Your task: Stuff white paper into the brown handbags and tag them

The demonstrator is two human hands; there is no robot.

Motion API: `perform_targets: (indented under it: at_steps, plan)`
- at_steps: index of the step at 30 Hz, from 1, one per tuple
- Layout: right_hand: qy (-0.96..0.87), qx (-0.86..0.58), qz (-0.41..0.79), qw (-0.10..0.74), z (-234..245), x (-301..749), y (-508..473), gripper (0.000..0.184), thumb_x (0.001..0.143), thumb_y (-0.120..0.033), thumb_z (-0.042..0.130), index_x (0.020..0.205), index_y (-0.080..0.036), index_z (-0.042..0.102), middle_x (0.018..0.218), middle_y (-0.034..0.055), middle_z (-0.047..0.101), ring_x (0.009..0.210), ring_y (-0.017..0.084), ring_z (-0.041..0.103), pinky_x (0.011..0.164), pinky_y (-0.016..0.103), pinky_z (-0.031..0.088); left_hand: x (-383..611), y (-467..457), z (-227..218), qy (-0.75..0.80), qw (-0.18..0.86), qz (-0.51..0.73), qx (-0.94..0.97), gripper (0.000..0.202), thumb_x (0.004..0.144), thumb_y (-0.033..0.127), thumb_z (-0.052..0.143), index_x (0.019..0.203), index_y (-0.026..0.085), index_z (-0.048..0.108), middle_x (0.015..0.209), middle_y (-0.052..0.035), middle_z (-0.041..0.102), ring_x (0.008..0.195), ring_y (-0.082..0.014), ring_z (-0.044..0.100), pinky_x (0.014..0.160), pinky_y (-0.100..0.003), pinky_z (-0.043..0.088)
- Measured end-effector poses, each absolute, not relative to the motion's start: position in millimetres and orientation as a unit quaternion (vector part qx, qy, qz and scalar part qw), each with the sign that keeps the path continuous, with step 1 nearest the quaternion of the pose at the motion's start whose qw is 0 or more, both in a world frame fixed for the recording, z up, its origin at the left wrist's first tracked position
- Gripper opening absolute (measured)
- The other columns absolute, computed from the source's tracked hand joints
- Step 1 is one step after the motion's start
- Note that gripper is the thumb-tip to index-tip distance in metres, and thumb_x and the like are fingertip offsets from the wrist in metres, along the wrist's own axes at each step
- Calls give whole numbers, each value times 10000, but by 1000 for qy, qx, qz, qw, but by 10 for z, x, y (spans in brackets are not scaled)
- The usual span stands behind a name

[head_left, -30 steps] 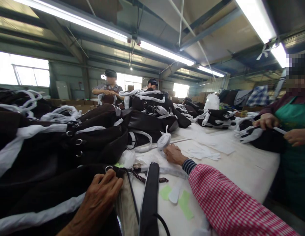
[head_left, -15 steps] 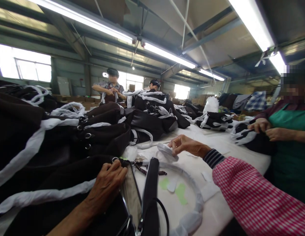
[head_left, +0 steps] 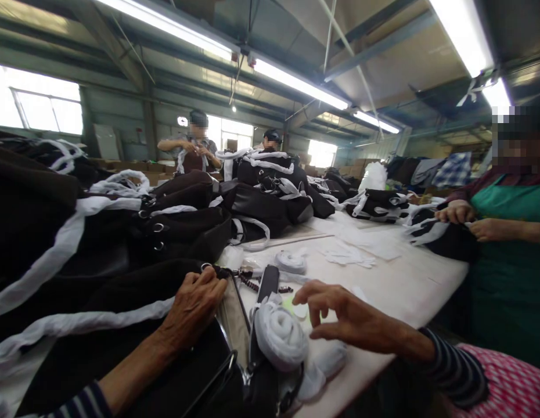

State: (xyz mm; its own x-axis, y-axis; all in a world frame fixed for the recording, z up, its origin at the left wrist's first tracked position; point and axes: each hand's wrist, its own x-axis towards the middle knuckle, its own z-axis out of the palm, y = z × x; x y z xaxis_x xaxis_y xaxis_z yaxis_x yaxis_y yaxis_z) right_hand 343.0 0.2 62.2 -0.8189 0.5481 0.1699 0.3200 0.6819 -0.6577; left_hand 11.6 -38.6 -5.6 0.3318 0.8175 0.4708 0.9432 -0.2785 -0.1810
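Left hand knuckles-up, fingers curled tight on the black bag edge by the metal ring. Right hand extends from the right, wrist level, fingers bent, thumb parted, just beside white roll; roll sits on dark strap.

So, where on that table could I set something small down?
The widest bare tabletop I see lies beyond the right hand, between the white paper strips and the table's right-hand edge. It's crowded at left, heaped with dark bags, and around the open bag and near white roll.
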Motion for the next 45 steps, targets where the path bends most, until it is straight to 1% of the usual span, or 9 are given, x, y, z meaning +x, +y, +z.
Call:
perform_targets:
  at_steps: [3, 6, 14, 20, 25, 29, 35, 40, 45]
  plan:
    - [-832, -315, 403, 216, 548, 3365, 318, 211, 773, -295, 787, 679, -171, 645, 747, 21, 679, 716, 167, 613, 676, 279, 487, 101, -376, -70, -563, 213, -140, -786, 283, 985, 46, 432, 795, 183, 591, 815, -63, 597, 858, -261, 513, 774, -397, 362]
    - [-794, -339, 459, 208, 410, 3220, 533, 194, 736, -279, 768, 662, -156, 637, 580, -25, 586, 551, 123, 533, 529, 235, 419, 79, -363, -100, -559, 212, -140, -789, 278, 1002, 65, 428, 808, 190, 584, 803, -49, 581, 871, -265, 520, 783, -406, 356]
    - [-805, -337, 453, 184, 175, 3090, 692, 137, 704, -171, 703, 626, -163, 590, 562, -33, 575, 533, 108, 532, 508, 213, 376, 48, -369, -130, -550, 211, -144, -795, 317, 990, 45, 384, 776, 200, 559, 767, -37, 566, 846, -267, 516, 768, -412, 342]
    - [-802, -306, 465, 216, 71, 3042, 756, 158, 771, -233, 717, 677, -166, 610, 618, -28, 588, 589, 120, 527, 558, 233, 394, 22, -323, -182, -561, 198, -169, -786, 322, 1001, 125, 362, 777, 208, 579, 789, -47, 587, 878, -273, 535, 753, -402, 363]
    - [-848, -276, 389, 231, 99, 2944, 705, 157, 683, -65, 688, 618, -163, 585, 753, 2, 655, 721, 148, 578, 674, 254, 421, 14, -290, -182, -650, 79, -235, -718, 283, 978, 323, 426, 817, 216, 634, 862, -49, 560, 842, -246, 574, 756, -367, 433]
    - [-886, -248, 330, 210, 79, 2813, 614, 166, 655, 3, 607, 657, -162, 595, 801, 8, 688, 721, 147, 587, 654, 251, 390, -20, -305, -54, -709, -38, -283, -645, 283, 942, 399, 455, 888, 234, 679, 873, -36, 565, 835, -242, 596, 796, -373, 442]
    - [-912, -234, 276, 192, 62, 2706, 673, 196, 630, 17, 592, 643, -172, 542, 671, -29, 611, 632, 125, 525, 597, 244, 336, -27, -318, 31, -720, -79, -304, -619, 216, 922, 337, 517, 850, 218, 682, 840, -34, 583, 873, -250, 604, 836, -380, 418]
    - [-930, -154, 207, 263, 296, 2568, 655, 225, 720, 13, 568, 672, -188, 478, 784, -9, 640, 687, 126, 543, 653, 253, 359, 48, -339, -49, -690, -28, -317, -650, 157, 939, 263, 543, 887, 208, 680, 912, -46, 521, 858, -230, 565, 807, -354, 427]
    - [-949, -80, 176, 249, 352, 2197, 459, 217, 736, 21, 526, 740, -196, 533, 834, 7, 638, 721, 136, 563, 673, 259, 378, 34, -343, -54, -624, -12, -327, -709, 152, 947, 205, 512, 831, 196, 610, 900, -56, 573, 938, -254, 529, 812, -350, 406]
